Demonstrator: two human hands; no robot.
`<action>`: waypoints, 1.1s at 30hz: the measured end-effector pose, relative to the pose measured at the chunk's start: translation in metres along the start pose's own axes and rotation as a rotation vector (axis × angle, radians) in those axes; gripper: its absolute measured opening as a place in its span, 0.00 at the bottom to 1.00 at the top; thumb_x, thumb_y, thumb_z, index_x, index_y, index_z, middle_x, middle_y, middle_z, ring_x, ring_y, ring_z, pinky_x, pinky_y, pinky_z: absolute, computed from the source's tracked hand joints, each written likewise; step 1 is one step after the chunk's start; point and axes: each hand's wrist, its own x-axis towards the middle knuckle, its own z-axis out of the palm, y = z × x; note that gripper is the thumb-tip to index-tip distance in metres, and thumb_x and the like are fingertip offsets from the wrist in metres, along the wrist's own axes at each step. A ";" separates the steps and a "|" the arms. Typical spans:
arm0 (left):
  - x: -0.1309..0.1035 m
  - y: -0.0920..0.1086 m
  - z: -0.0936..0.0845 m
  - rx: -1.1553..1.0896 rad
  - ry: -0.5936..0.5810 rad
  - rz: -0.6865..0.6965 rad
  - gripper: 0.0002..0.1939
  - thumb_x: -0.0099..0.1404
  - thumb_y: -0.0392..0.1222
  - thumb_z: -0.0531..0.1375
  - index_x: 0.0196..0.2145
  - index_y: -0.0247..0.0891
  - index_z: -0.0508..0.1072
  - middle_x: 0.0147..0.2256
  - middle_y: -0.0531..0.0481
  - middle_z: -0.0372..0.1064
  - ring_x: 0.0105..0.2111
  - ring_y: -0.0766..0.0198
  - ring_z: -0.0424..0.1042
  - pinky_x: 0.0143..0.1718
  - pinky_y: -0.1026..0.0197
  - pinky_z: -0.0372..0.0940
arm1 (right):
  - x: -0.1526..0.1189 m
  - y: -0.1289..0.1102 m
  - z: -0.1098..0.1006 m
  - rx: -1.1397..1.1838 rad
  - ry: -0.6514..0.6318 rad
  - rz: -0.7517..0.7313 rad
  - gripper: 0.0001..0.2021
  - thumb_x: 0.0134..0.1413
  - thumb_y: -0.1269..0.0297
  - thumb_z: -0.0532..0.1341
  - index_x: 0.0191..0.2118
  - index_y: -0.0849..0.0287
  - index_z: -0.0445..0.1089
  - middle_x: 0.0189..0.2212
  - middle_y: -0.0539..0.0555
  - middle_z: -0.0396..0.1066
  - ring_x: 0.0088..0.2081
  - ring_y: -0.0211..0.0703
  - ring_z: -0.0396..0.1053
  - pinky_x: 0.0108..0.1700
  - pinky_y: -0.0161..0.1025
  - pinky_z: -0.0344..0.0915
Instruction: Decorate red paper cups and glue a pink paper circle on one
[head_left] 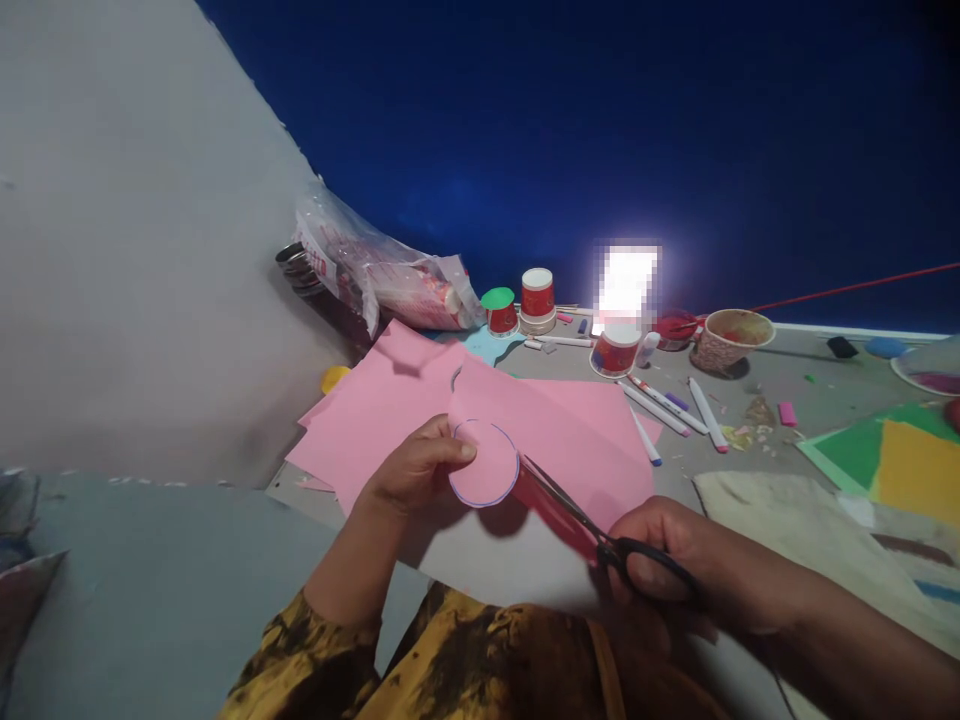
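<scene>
Clock centre: the circle, with twelve pointing away from the person.
Tin: between ten and eleven, a shiny, round-mouthed tin (297, 266) is leaning by the pale, smooth wall (135, 230).
Bag: at eleven, crinkled clear plastic with red print is bulging; the bag (397, 275) is resting behind the paper.
Pink sheets: flat, matte and straight-edged, the pink sheets (375, 400) are overlapping from nine round to two.
Left hand: at nine, the left hand (420, 465) is pinching the circle's left edge, thumb on top, the fingers closing beneath and partly hidden.
Circle: the blue-outlined circle (484, 470) is showing a rounded, free lower edge, while pink paper is extending above it.
Cups: red paper cups are standing rim-down, the green-topped cup (502, 313) at twelve, the stacked cups (538, 302) just right of it, the white-based cup (616, 352) between one and two.
Scissors: slim metal blades are pointing toward ten, tips meeting the circle's right edge; the scissors (574, 510) are showing black looped handles.
Right hand: at four, the right hand (664, 540) is gripping the handles, fingers curling closed around them.
Pens: towards two and three, slim white pens (660, 408) are lying scattered.
Bowl: at two, a speckled, flared bowl (724, 355) is sitting upright.
Cloth: past three, a creased, off-white cloth (772, 520) is spreading.
</scene>
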 end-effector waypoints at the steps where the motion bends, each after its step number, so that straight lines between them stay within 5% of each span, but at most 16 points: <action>1: 0.003 -0.001 -0.001 -0.006 -0.007 0.004 0.14 0.45 0.44 0.75 0.26 0.31 0.82 0.22 0.47 0.75 0.20 0.65 0.69 0.23 0.65 0.61 | 0.001 0.001 -0.002 0.001 -0.007 -0.001 0.36 0.48 0.27 0.67 0.28 0.64 0.74 0.17 0.50 0.70 0.13 0.27 0.51 0.14 0.28 0.44; 7: 0.013 -0.009 -0.001 0.001 -0.101 -0.034 0.15 0.46 0.45 0.76 0.26 0.31 0.81 0.25 0.44 0.78 0.23 0.61 0.73 0.28 0.62 0.65 | 0.008 0.005 -0.003 0.059 0.016 -0.024 0.33 0.49 0.30 0.67 0.28 0.64 0.73 0.19 0.52 0.73 0.15 0.30 0.58 0.14 0.29 0.47; 12: 0.018 -0.014 0.005 0.014 -0.150 -0.024 0.16 0.48 0.48 0.76 0.27 0.32 0.82 0.26 0.44 0.79 0.26 0.59 0.76 0.31 0.61 0.67 | 0.011 0.002 0.001 0.116 0.077 -0.005 0.33 0.46 0.30 0.68 0.27 0.62 0.72 0.17 0.50 0.71 0.12 0.29 0.52 0.13 0.31 0.43; 22: 0.012 -0.027 0.018 -0.097 -0.020 -0.081 0.14 0.49 0.43 0.74 0.31 0.30 0.83 0.28 0.44 0.79 0.26 0.60 0.74 0.29 0.61 0.66 | 0.015 -0.002 0.004 0.127 0.084 -0.057 0.34 0.43 0.28 0.68 0.25 0.62 0.71 0.17 0.50 0.70 0.13 0.28 0.52 0.14 0.31 0.42; 33: 0.009 -0.030 0.014 -0.059 -0.034 -0.113 0.18 0.48 0.45 0.75 0.33 0.28 0.83 0.33 0.38 0.81 0.31 0.52 0.79 0.34 0.57 0.70 | 0.015 -0.004 0.005 0.113 0.145 -0.013 0.31 0.41 0.33 0.72 0.25 0.61 0.71 0.16 0.50 0.71 0.13 0.29 0.52 0.14 0.31 0.43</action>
